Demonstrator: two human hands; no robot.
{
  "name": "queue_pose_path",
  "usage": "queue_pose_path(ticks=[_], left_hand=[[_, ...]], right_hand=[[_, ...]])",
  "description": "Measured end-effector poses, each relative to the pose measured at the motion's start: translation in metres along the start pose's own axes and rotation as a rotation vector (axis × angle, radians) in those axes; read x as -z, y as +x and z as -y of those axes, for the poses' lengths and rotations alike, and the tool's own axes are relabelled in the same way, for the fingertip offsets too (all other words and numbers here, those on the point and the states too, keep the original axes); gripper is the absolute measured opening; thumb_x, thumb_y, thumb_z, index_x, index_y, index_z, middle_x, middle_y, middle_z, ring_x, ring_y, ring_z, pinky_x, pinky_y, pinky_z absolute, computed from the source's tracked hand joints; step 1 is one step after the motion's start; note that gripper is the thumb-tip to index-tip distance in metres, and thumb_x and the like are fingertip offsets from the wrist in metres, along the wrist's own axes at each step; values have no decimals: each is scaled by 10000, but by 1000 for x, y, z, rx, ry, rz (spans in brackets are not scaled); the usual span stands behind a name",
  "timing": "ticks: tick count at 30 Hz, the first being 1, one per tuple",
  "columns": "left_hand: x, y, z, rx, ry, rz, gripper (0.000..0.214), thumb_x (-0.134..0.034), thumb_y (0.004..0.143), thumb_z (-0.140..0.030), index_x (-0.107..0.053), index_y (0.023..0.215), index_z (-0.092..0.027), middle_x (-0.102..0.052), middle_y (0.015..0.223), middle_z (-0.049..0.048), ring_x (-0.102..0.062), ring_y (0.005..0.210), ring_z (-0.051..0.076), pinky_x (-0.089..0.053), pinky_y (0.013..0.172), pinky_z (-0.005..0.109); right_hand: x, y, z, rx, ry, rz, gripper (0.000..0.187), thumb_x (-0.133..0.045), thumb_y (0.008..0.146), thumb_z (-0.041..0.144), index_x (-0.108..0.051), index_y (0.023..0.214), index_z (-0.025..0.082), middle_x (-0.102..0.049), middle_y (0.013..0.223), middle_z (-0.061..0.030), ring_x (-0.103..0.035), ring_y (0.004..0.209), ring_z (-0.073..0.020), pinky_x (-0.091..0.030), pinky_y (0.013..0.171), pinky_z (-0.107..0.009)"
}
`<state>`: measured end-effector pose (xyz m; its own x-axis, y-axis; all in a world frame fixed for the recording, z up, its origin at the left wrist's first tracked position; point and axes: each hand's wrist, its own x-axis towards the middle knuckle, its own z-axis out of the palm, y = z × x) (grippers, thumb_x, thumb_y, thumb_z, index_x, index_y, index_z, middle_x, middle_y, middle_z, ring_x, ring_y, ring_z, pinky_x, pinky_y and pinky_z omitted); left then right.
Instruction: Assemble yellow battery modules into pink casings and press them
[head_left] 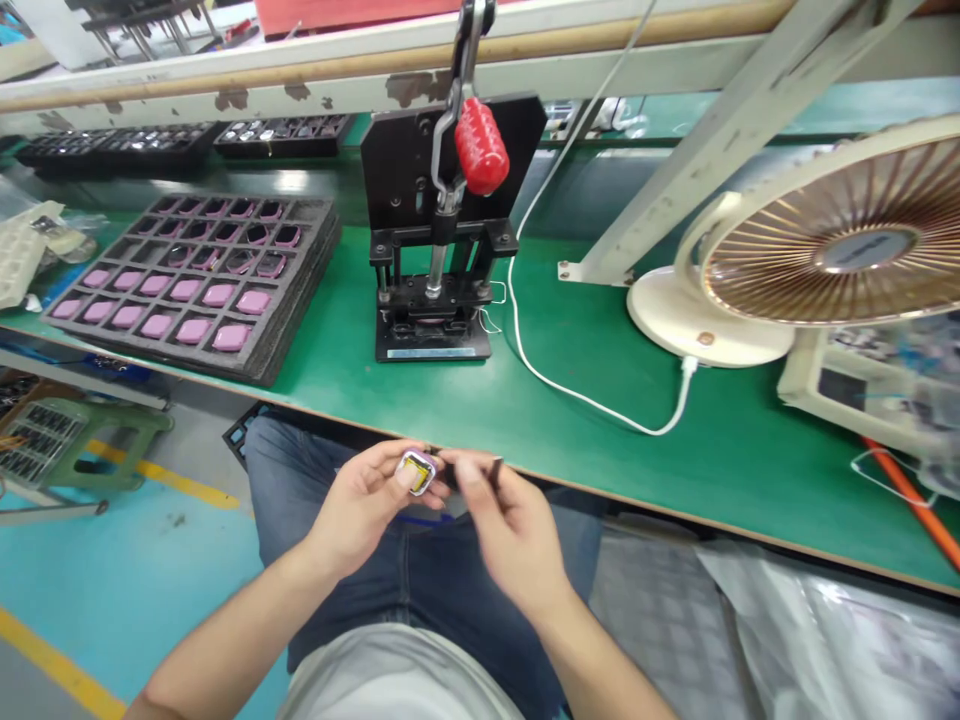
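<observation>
My left hand is closed on a small smartwatch case, its thumb over a pale rim with a yellow patch inside. Close beside it, my right hand pinches a small dark piece, blurred and partly hidden by the fingers, so its kind is unclear. Both hands are above my lap at the bench's front edge. Beyond them stands a black toggle press with a red handle. To the left, a grey foam tray holds several pink watch cases in its compartments.
A cream desk fan stands at the right of the green bench, its white cable looping across the surface. Black trays line the back. At far right sits a cream bin; a slanted metal brace rises behind the fan.
</observation>
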<state>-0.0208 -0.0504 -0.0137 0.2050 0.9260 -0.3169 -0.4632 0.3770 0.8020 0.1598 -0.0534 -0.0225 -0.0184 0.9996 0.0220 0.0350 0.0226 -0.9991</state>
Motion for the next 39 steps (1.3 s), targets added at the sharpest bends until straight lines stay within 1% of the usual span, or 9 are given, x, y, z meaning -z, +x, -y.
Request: queue_pose_path(ticks=[5, 7, 9, 12, 14, 17, 20, 23, 39], left_hand=[[-1, -3, 0, 52, 11, 33, 296, -846, 930, -361, -785, 1181, -216, -823, 1207, 143, -823, 950, 269, -669, 881, 422], [0, -3, 1, 71, 14, 33, 270, -830, 945, -368, -784, 1157, -208, -833, 1158, 147, -822, 924, 265, -668, 821, 389], [0, -3, 2, 84, 19, 29, 259, -834, 941, -366, -793, 1134, -198, -836, 1136, 148, -811, 888, 249, -648, 728, 332], [-2, -4, 1, 92, 37, 11, 352, -874, 900, -351, -797, 1211, -206, -831, 1175, 144, -798, 877, 243, -640, 681, 314], [-5, -5, 0, 100, 68, 8, 392, -888, 884, -347, -799, 1234, -194, -832, 1165, 137, -800, 898, 248, -665, 735, 344], [-8, -7, -1, 116, 84, 2, 365, -908, 863, -340, -812, 1167, -163, -844, 1065, 113, -801, 901, 233, -683, 798, 355], [-11, -8, -3, 110, 69, -22, 370, -928, 840, -337, -808, 1141, -159, -848, 1004, 85, -792, 843, 188, -688, 775, 316], [-14, -8, -4, 102, 77, -41, 377, -926, 841, -351, -807, 1140, -154, -851, 989, 76, -789, 819, 167, -691, 769, 294], [-17, -7, -3, 78, 102, -49, 360, -904, 863, -350, -808, 1157, -166, -855, 1030, 80, -793, 849, 168, -694, 804, 298]], right_hand=[[27, 9, 6, 2, 354, -181, 610, -467, 1110, 636, -821, 867, 204, -644, 763, -52, -648, 684, -164, -567, 649, -294], [33, 7, 4, -67, 421, -160, 663, -437, 1096, 696, -827, 889, 202, -562, 582, -13, -575, 510, -146, -518, 505, -272], [35, 3, 1, -123, 451, -110, 590, -520, 1062, 708, -832, 1009, 210, -634, 584, -21, -633, 503, -170, -570, 518, -298], [30, -6, -4, -25, 329, -84, 302, -810, 961, 517, -818, 1105, 251, -800, 930, -69, -781, 804, -225, -666, 780, -369], [26, -9, -6, 132, 162, -91, 163, -878, 919, 306, -813, 1063, 266, -792, 965, -46, -770, 854, -203, -653, 799, -331], [20, -10, -8, 431, -91, -56, 246, -822, 917, 92, -824, 1082, 274, -785, 1019, -53, -756, 951, -212, -645, 857, -359], [16, -8, -10, 590, -195, 36, 400, -774, 912, -4, -815, 1203, 266, -765, 1280, -94, -720, 1229, -299, -604, 1090, -532], [13, -6, -12, 620, -164, 98, 467, -737, 909, -62, -785, 1267, 234, -773, 1308, -89, -704, 1305, -320, -560, 1180, -601], [11, -11, -15, 604, -189, 62, 479, -738, 889, -89, -783, 1268, 201, -773, 1327, -96, -731, 1276, -315, -658, 1080, -478]])
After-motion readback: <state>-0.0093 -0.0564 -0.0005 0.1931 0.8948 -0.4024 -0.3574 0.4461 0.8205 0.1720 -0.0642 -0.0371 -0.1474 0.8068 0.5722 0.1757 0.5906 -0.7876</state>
